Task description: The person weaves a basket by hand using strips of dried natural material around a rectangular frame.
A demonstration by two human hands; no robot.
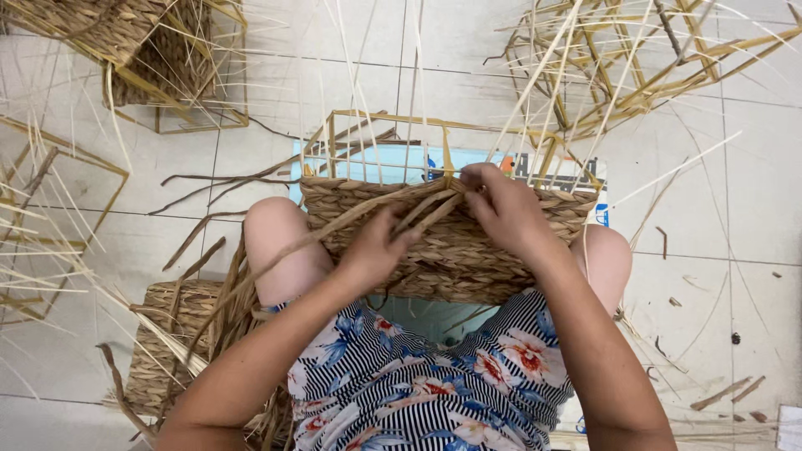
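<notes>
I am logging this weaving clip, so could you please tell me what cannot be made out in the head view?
- Right hand: its fingertips are tucked behind the woven strands, so the grip is unclear.
- Half-woven basket: its lower part is hidden by both forearms and the lap.
- Finished basket on the floor: partly covered by the left arm and loose fibre.
- Bare frames at top right: cut off by the picture edge.

Both hands (434,225) grip fibre strands (426,205) on a half-woven basket (455,250).

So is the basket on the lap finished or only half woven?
Half woven. The basket has braided walls only low down; bare frame rods stick up above, and both hands grip loose strands.
</notes>
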